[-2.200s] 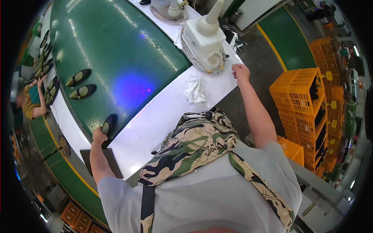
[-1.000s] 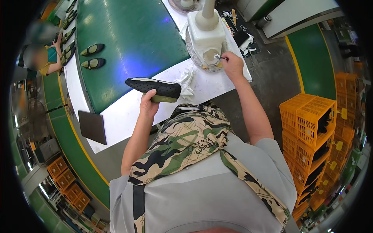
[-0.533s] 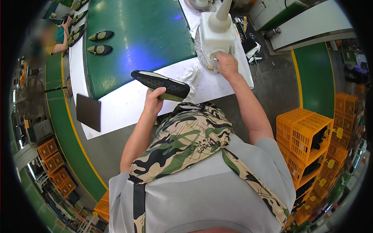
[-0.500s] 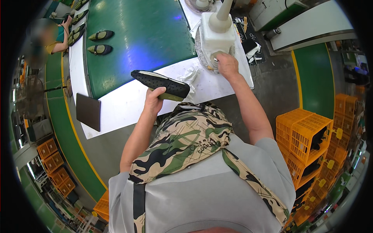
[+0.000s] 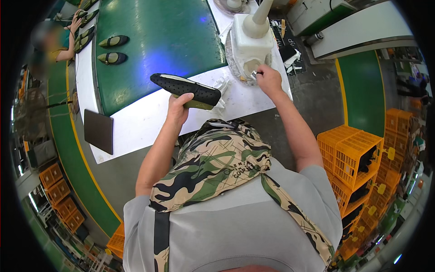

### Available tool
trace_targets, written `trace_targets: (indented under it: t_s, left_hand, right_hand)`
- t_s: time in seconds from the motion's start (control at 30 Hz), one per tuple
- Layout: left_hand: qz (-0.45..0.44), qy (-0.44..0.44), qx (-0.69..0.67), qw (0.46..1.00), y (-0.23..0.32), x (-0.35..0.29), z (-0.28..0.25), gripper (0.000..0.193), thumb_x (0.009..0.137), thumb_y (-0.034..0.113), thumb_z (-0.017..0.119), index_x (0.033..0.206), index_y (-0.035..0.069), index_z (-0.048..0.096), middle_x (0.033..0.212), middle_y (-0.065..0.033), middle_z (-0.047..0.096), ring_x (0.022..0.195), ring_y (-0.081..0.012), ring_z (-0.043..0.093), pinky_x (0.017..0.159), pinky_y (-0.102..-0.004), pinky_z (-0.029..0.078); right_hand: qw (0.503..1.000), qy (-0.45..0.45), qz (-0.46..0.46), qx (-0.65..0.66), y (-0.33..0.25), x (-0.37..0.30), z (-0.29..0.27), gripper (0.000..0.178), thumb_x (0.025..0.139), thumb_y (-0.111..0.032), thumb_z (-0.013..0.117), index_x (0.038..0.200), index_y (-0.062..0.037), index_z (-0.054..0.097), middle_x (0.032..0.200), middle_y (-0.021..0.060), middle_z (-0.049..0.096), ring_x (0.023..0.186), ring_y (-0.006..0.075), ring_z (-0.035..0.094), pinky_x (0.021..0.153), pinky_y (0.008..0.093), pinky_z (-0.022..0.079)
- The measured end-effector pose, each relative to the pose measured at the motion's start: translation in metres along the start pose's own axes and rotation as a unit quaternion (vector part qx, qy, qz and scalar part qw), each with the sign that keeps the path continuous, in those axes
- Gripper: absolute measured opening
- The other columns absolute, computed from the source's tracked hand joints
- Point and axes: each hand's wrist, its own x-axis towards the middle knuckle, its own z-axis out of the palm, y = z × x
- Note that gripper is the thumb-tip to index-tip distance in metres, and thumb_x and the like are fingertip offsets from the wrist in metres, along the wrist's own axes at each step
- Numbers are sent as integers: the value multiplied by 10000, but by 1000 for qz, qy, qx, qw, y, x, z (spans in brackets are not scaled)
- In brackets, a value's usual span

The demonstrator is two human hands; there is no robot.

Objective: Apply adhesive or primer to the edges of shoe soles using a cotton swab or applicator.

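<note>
My left hand (image 5: 179, 107) grips a black dotted shoe (image 5: 186, 90) by the olive-green part on its lower side. The shoe is tilted above the near edge of the table, and a white strip shows along its upper side. My right hand (image 5: 269, 80) is closed around a short tool with a shiny metal part (image 5: 256, 72); its working end is hard to make out. That tool is at the round opening low on the front of a white plastic container (image 5: 253, 43) with a cone-shaped top. Crumpled white material (image 5: 220, 86) lies behind the shoe's heel end.
A green belt (image 5: 149, 54) runs away from the white table (image 5: 140, 124), carrying a pair of black shoes (image 5: 113, 58). A dark flat panel (image 5: 99, 131) sits at the left corner. Orange crates (image 5: 349, 154) are stacked at right. Another person's hand (image 5: 76, 22) handles shoes far left.
My right hand has drawn back slightly from the container's opening, so the metal part of the tool now shows. The left hand keeps its hold on the shoe. The view has shifted a little.
</note>
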Motion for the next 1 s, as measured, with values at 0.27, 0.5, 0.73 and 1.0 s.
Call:
trace_targets:
  t_s: [0.27,0.5,0.73,1.0]
  left_hand:
    - [58,-18,85,995,20,0,23,516,668,16,782,1148,-7,595,1057,-101,668,1000,-224,636,931,-351,497]
    - [295,-75,293,906,30,-2,38,711,627,-5,846,1258,-11,518,1305,-126,576,1137,-212,600,995,-361,495]
    - [519,-127,444,719,74,-6,38,698,698,89,857,1287,2,493,1279,-215,566,1151,-310,604,968,-374,504]
    - [583,-118,474,650,104,-26,50,554,738,43,786,1214,-13,509,1200,-273,612,1058,-380,645,901,-409,530]
  right_hand:
    - [965,81,215,129,50,-11,19,163,739,-110,758,837,-16,669,712,67,677,640,162,643,593,322,506]
    - [962,116,204,142,45,-16,25,165,724,-106,766,822,-13,672,697,63,666,613,148,623,576,302,503]
    - [907,104,189,362,-10,-4,3,117,790,-27,734,837,-18,628,699,25,619,599,92,558,547,233,445]
    - [784,-118,39,609,-159,32,-27,119,829,1,716,861,-33,606,777,36,633,592,80,542,545,220,448]
